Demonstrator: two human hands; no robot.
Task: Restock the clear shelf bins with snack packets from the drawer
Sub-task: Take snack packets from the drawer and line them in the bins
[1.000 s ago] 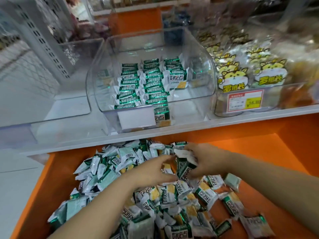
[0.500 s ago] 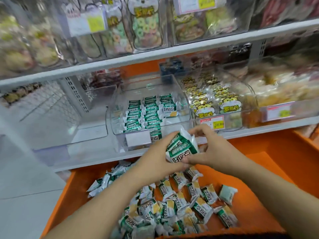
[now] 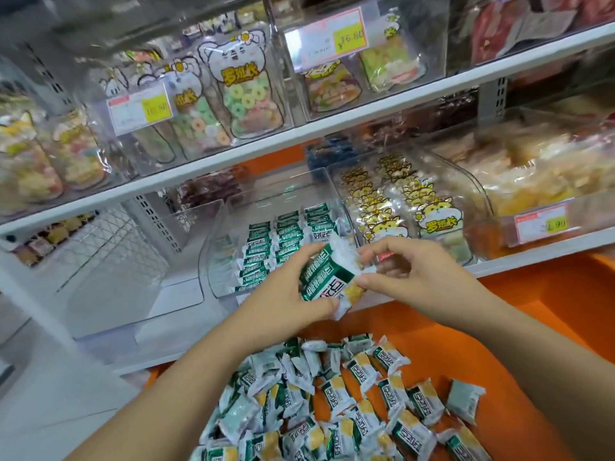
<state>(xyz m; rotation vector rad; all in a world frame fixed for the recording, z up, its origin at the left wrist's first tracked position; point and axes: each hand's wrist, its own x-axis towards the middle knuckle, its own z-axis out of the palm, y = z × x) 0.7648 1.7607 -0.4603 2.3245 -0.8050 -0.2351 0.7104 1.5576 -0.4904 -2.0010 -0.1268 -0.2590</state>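
both hands raised in front of the clear shelf bin (image 3: 213,261), forearms coming up from the bottom edge over the orange drawer (image 3: 499,327). left hand (image 3: 286,294) palm turned right, fingers curled over the top and thumb underneath, clamped on a small stack of green-and-white snack packets (image 3: 327,277), tilted with the green ends up-left. right hand (image 3: 416,277) meets it from the right, wrist bent, thumb and forefinger pinching the white crimped end of the same stack, the other fingers half curled and apart. the stack hangs just at the bin's front lip, above the shelf's front edge, not yet inside. the bin already has three neat rows of the same packets (image 3: 283,241) standing on edge, running front to back, filling left and middle; its right side is mostly bare. loose packets (image 3: 349,400) lie piled in the near-left part of the drawer, some face up, some flipped. next bin to the right holds yellow cat-print bags (image 3: 399,211) with a price tag (image 3: 540,224) further right. upper shelf bins carry ring-candy pouches (image 3: 246,94).
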